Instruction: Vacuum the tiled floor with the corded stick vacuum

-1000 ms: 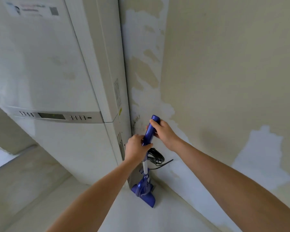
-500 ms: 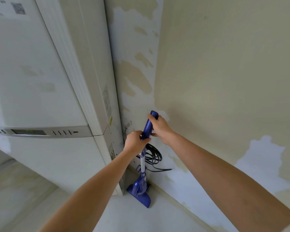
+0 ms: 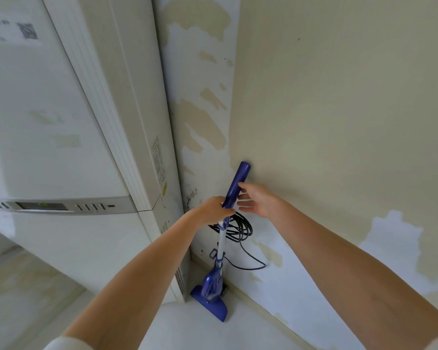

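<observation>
A blue stick vacuum (image 3: pixel 234 184) stands upright in the corner between the fridge and the wall, its floor head (image 3: pixel 210 305) on the pale floor. My left hand (image 3: pixel 214 209) grips the lower end of the blue handle. My right hand (image 3: pixel 257 199) is just right of the handle with straight fingers, the fingertips touching or almost touching it. A black cord (image 3: pixel 238 227) hangs in a coil from the white tube, with a loose loop trailing down along the wall.
A tall white fridge (image 3: pixel 61 147) fills the left side. Beige walls (image 3: pixel 339 122) with peeled white patches close the corner behind and to the right. Pale floor (image 3: pixel 187 329) lies in front of the vacuum.
My right hand has let go of the upper handle and opened beside it. The left hand keeps its grip. The view has shifted slightly.
</observation>
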`<state>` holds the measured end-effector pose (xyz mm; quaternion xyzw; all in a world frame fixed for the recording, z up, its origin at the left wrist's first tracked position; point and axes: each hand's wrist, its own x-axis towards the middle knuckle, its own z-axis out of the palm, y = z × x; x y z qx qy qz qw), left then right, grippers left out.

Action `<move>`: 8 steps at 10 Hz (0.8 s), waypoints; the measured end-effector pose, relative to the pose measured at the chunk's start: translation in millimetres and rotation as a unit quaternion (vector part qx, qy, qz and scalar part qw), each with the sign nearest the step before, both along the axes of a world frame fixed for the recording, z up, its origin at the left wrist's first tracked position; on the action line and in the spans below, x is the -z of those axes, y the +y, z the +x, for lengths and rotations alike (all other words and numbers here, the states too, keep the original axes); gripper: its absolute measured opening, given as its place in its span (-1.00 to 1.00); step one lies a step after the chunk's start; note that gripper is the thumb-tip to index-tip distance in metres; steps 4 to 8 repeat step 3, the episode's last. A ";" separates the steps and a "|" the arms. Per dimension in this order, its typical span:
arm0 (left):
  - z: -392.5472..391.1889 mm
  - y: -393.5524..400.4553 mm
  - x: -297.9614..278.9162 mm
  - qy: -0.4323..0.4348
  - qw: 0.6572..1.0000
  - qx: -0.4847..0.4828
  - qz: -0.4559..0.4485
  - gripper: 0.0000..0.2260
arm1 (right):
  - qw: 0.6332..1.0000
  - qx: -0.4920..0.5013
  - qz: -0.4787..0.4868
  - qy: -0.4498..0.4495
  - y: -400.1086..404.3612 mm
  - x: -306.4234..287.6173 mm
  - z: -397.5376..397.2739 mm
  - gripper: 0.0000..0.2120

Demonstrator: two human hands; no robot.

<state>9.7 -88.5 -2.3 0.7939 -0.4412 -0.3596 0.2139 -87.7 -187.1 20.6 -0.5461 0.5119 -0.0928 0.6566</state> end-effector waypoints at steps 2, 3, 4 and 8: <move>2.4 2.0 -17.6 0.014 1.000 -0.009 -0.009 -0.63 | 0.999 0.018 -0.004 -0.049 -8.1 -31.0 -25.8 -0.85; -5.9 23.0 -22.5 -0.008 0.997 -0.041 -0.058 -0.70 | 0.993 0.025 -0.057 -0.101 -12.3 -62.3 -46.1 -0.91; -5.9 23.0 -22.5 -0.008 0.997 -0.041 -0.058 -0.70 | 0.993 0.025 -0.057 -0.101 -12.3 -62.3 -46.1 -0.91; -5.9 23.0 -22.5 -0.008 0.997 -0.041 -0.058 -0.70 | 0.993 0.025 -0.057 -0.101 -12.3 -62.3 -46.1 -0.91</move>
